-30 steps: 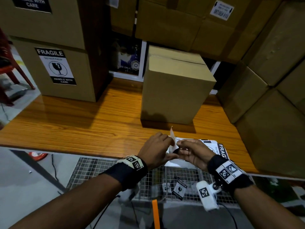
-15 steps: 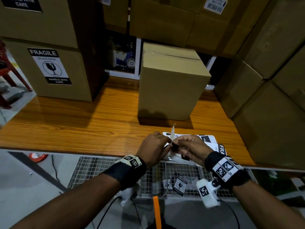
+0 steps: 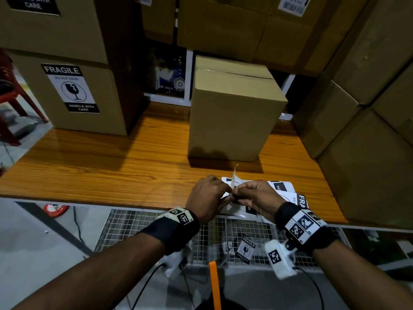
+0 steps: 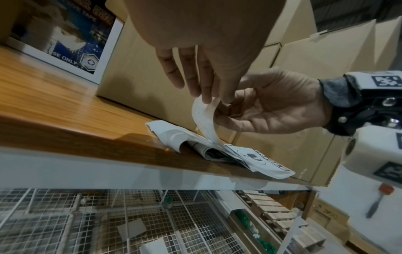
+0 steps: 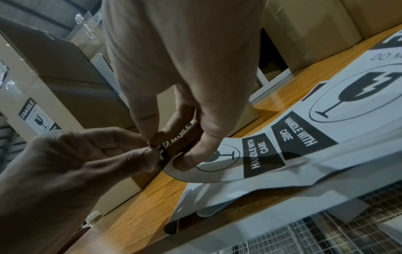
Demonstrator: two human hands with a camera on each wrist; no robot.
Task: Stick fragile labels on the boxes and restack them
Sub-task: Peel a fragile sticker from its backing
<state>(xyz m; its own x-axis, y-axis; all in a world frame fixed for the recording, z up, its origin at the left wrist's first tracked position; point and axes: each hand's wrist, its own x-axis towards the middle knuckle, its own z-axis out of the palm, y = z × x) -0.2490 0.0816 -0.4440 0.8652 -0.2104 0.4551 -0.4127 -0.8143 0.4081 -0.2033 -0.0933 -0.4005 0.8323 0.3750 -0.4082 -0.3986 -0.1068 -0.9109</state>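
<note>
both hands meet at the lower middle of the frame, right at the near edge of the tabletop (image 3: 111, 171). the left hand (image 3: 206, 194) pinches the white backing paper (image 4: 204, 120) w/ thumb n fingertips, n that paper curls up in a loop. the right hand (image 3: 254, 198) pinches the top corner of a fragile label (image 5: 219, 154), thumb on the front, fingers behind. so both hands are closed tight on thin paper, not wide.

the label is only partly off, i think. its lower end lies on the label stack (image 3: 288, 193) just right of the hands.

the plain box (image 3: 232, 113) stands in the middle of the frame, a bit behind the hands, w/ no label on its front. a box w/ a label on it (image 3: 73, 95) sits at the upper left. more brown boxes (image 3: 362, 139) fill the right side.

to do this step well: pull the backing away slow n low, so the label doesn't rip or curl n stick to itself. keep fingers on the very edge only, so the glue side stays clean. hold the label flat n straight, then start at the top of the box front n rub it down so no bubbles get stuck.
</note>
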